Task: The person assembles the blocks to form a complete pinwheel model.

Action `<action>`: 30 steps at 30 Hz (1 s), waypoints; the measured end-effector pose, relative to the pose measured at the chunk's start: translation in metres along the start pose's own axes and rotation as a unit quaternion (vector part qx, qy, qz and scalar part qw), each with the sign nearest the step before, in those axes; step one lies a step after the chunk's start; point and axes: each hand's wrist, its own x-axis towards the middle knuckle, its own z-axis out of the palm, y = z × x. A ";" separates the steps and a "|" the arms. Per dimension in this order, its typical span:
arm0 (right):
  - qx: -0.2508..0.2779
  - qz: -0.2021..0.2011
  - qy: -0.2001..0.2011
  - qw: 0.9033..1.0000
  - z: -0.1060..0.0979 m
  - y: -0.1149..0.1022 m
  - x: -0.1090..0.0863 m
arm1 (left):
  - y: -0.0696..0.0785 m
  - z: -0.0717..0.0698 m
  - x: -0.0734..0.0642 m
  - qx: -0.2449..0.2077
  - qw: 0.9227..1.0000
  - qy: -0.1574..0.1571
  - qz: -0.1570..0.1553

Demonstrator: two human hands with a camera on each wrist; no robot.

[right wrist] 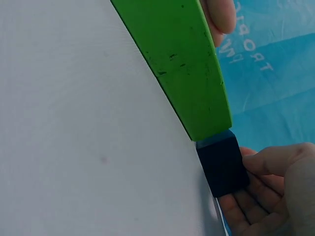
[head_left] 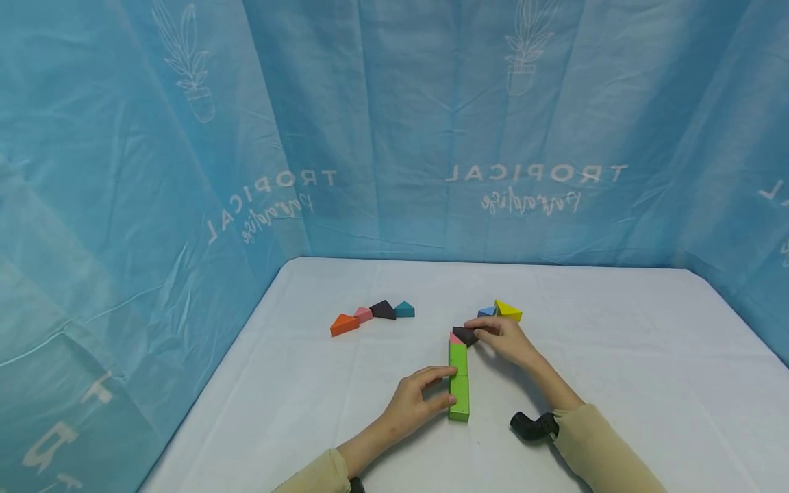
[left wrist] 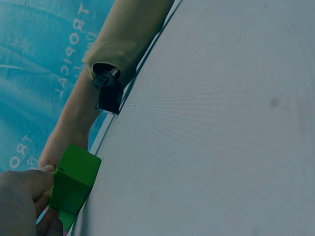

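Two green blocks (head_left: 459, 394) lie end to end on the white table, forming a bar pointing away from me. A pink piece (head_left: 455, 338) sits at the bar's far end. My left hand (head_left: 414, 399) touches the bar's left side, index fingertip near the seam and thumb on the nearer block. With thumb and fingers, my right hand (head_left: 507, 340) pinches a black block (right wrist: 224, 164) by its right side, close against the pink piece. In the left wrist view, the near green block (left wrist: 76, 172) stands beside the left hand's fingers.
Behind the right hand lie a blue block (head_left: 486, 311) and a yellow triangular block (head_left: 508, 311). Farther left is a row of orange (head_left: 344, 324), pink (head_left: 364, 314), black (head_left: 383, 310) and teal (head_left: 404, 309) blocks. A blue curtain (head_left: 394, 137) surrounds the table.
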 end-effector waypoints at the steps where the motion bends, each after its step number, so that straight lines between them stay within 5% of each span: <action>1: 0.002 -0.002 -0.002 1.000 0.001 0.000 0.000 | 0.000 0.000 0.000 0.000 1.000 0.000 -0.001; 20: 0.010 -0.009 -0.011 1.000 0.004 0.003 -0.001 | 0.000 0.000 0.000 0.005 1.000 0.002 -0.003; 30: 0.047 0.079 0.121 0.988 -0.020 0.012 -0.005 | -0.003 0.001 0.001 0.008 1.000 0.005 0.007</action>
